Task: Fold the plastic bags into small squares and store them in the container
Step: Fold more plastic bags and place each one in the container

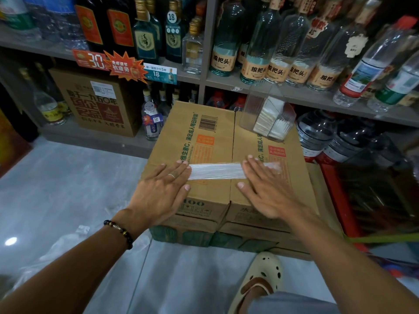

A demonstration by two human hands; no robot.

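Note:
A clear plastic bag [216, 171], folded into a long narrow strip, lies flat across the top of a cardboard box [210, 137]. My left hand [159, 190] presses its left end with straight fingers. My right hand [266, 189] lies flat over the strip's right part, and the strip's tip shows beyond its fingers. A clear plastic container [267, 114] holding several folded white squares stands tilted at the box's far right corner.
Shelves of glass bottles [256, 41] rise behind the box, with a brown carton [97, 103] at lower left. Large water jugs [317, 132] and a red crate [340, 196] stand to the right. More loose plastic bags [68, 245] lie on the grey floor beside my foot [260, 275].

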